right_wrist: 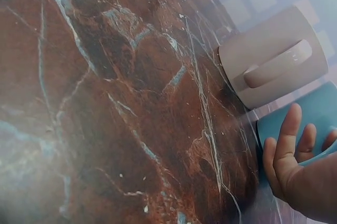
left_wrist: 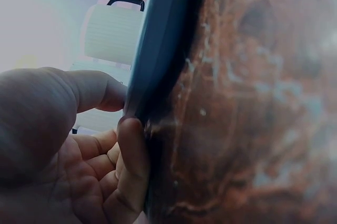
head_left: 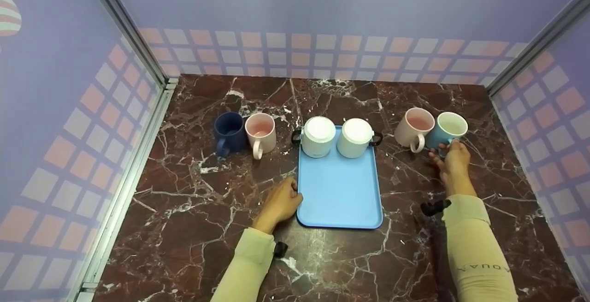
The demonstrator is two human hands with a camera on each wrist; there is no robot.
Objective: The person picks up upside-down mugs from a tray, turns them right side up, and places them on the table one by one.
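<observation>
My left hand (head_left: 281, 199) pinches the blue tray (head_left: 339, 196), my right hand (head_left: 455, 161) grips the light-blue mug (head_left: 441, 136), other fingers (right_wrist: 288, 134) loosely spread, sleeve lettering (head_left: 483, 268) partly legible.

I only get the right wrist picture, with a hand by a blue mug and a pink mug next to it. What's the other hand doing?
Observer: The left hand is pinching the side edge of a blue tray.
Operator: Ooh, is anything standing on it?
Observer: Yes, two white mugs stand side by side at its far end.
Operator: Are there any mugs past the tray, on the person's left?
Observer: Yes, a dark blue mug and another pink mug stand together on the table over there.
</observation>
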